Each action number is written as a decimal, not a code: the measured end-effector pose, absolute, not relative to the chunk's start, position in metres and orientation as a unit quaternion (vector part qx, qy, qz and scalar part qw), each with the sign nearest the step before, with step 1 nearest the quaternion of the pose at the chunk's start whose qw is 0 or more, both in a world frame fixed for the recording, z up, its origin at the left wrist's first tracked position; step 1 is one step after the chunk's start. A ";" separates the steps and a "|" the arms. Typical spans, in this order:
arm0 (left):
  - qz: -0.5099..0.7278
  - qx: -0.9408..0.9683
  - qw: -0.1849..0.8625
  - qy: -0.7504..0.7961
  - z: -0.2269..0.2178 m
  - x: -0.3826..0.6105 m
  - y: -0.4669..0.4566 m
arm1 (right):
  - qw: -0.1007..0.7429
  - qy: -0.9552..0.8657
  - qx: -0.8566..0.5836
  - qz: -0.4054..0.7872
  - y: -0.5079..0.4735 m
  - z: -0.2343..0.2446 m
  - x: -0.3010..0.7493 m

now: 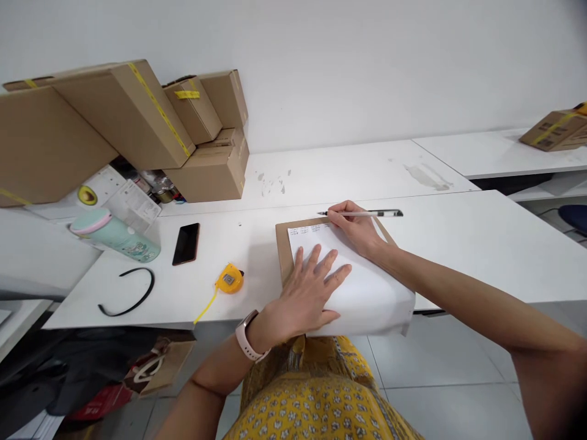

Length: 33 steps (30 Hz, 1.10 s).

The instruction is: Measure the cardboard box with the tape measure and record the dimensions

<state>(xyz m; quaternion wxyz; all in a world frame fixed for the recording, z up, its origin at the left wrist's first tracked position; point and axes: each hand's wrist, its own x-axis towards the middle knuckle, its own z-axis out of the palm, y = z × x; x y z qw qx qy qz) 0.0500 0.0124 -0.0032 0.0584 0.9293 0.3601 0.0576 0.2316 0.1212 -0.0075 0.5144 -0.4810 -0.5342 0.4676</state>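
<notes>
My left hand (312, 293) lies flat on a white sheet of paper (367, 293), fingers spread. Beneath the paper is a brown cardboard piece (285, 250), and the sheet's lower end hangs past the table's front edge. Rows of small handwriting run along the top of the page. My right hand (355, 229) rests at the paper's upper right, its fingers closed on a clear pen (378, 213) with black ends. The pen lies nearly level, its tip pointing left, above the cardboard's top edge and off the writing.
Left of the paper are a yellow tape measure (230, 278) with its tape pulled out, a phone (186, 244), a black headband (149, 287) and a mint-green bottle (121, 235). Cardboard boxes (206, 174) are stacked at the back left. Another box (553, 130) sits far right.
</notes>
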 end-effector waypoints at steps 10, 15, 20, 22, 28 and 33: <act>0.092 0.917 0.087 0.379 -0.003 0.067 0.061 | 0.484 -0.576 -0.509 0.419 0.113 0.001 0.232; 0.133 0.923 0.085 0.352 -0.009 0.063 0.061 | 0.492 -0.574 -0.527 0.388 0.116 -0.002 0.229; 0.141 0.924 0.074 0.347 -0.008 0.063 0.060 | 0.462 -0.598 -0.557 0.344 0.115 0.002 0.227; 0.132 0.925 0.067 0.351 -0.008 0.063 0.060 | 0.446 -0.605 -0.566 0.338 0.113 0.004 0.227; 0.134 0.922 0.077 0.355 -0.009 0.062 0.059 | 0.424 -0.618 -0.562 0.349 0.113 0.004 0.226; 0.139 0.922 0.079 0.353 -0.009 0.061 0.059 | 0.425 -0.620 -0.561 0.346 0.116 -0.002 0.227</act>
